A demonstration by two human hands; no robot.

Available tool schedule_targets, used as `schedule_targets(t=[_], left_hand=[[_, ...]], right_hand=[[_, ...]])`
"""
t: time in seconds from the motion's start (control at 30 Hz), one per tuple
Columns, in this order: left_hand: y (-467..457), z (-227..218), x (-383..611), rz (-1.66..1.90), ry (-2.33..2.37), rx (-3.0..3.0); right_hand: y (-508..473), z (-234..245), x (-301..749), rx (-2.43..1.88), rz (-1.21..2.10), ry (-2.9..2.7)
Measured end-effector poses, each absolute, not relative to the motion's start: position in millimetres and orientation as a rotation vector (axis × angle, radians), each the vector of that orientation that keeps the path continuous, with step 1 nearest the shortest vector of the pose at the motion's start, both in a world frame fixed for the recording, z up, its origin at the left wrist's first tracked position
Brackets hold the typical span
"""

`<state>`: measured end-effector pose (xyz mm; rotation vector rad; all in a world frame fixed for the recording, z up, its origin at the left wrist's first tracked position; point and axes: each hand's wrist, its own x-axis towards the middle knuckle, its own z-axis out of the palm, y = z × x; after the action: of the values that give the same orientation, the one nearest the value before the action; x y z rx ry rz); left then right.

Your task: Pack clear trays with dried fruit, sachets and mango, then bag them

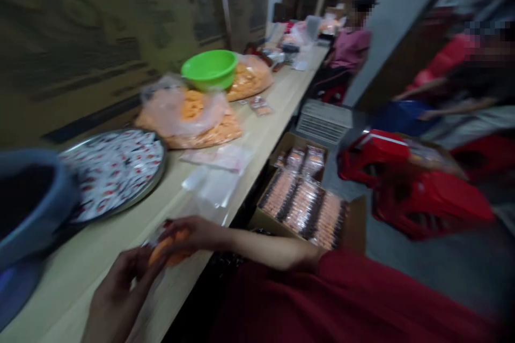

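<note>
My right hand (199, 233) is closed around some soft-looking orange pieces (177, 249); their exact kind is blurred. Close against it, my left hand (124, 284) pinches the edge of a small clear plastic bag (151, 244), its fingertips by the orange pieces. Both hands are low over the near part of the wooden table (76, 289). Just beyond them lie flat clear plastic bags (215, 185). Farther along, an open plastic sack (189, 123) holds many more orange pieces. To the left is a round metal tray (161, 171) full of small white packets with red marks.
A green basin (209, 67) rests by a second orange-filled sack (251, 75). At the left edge is a blue-grey container (66, 198). Below the table's right edge, a cardboard box (356, 220) holds rows of packed bags. Red stools (434, 203) and other people are at the right and back.
</note>
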<state>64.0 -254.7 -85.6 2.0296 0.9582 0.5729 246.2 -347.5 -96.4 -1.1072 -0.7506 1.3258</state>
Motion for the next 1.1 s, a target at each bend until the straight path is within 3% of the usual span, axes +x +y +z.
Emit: schedule_targets(t=[0.13,0.33,0.77,0.97,1.1], left_hand=[[-261.6,-60.5,58.3,0.793,0.906,1.678],[-263.9,-92.7,6.0,1.232,1.137,1.499],[-269.5,-165.7,14.7,1.019,1.688,1.808],[-281.9,-157.6,18.4,1.044,1.845,2.021],[-291.1,-136.3,22.3,1.101,1.448,1.728]], right_hand=[[-326.1,-83.4,242.0,-1.021,1.491,-0.456],[-312.2,-109.0,262.7,-0.979,1.532,-0.229],[-335.0,-137.0,231.3,-0.955,1.680,-0.137],[-331.4,-135.2,210.3,-0.867,1.697,-0.187],[-322.2,-136.3,197.9,-0.868,1.678,-0.330]])
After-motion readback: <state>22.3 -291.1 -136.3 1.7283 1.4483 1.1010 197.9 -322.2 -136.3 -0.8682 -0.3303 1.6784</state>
